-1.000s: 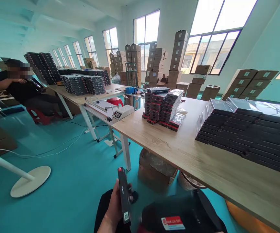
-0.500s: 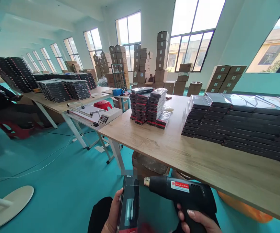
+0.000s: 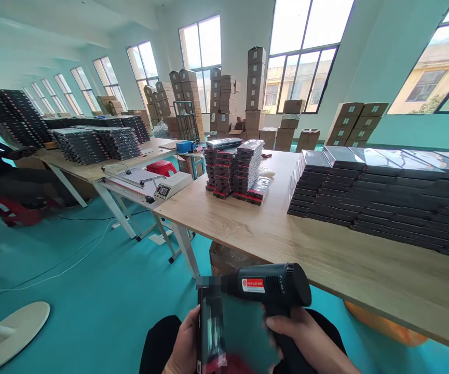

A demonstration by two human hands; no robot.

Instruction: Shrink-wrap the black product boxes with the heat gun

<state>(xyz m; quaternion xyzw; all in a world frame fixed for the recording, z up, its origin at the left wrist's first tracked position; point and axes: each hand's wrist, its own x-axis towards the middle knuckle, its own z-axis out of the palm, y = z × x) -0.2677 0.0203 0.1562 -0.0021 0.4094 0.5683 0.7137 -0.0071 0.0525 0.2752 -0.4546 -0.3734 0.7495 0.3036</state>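
My left hand (image 3: pixel 185 340) is closed round a slim black box (image 3: pixel 212 327) with a red lower end, held upright above my lap. A black heat gun (image 3: pixel 273 283) with a red and white label is gripped by its handle in my right hand (image 3: pixel 292 332). Its barrel points left, and the nozzle end lies close to the top of the box. A blurred patch hides the nozzle tip, so I cannot tell whether it touches the box.
Wrapped boxes (image 3: pixel 235 169) stand in stacks on the wooden table (image 3: pixel 224 223), beside a large pile of black boxes (image 3: pixel 383 202). A sealing machine (image 3: pixel 173 186) is at the left. Under the table sits a carton (image 3: pixel 224 257). A person (image 3: pixel 6 171) sits far left.
The heat gun has moved left and turned, bringing its nozzle from beside the box to its top end. The box has turned slightly in my left hand. The view has shifted a little.
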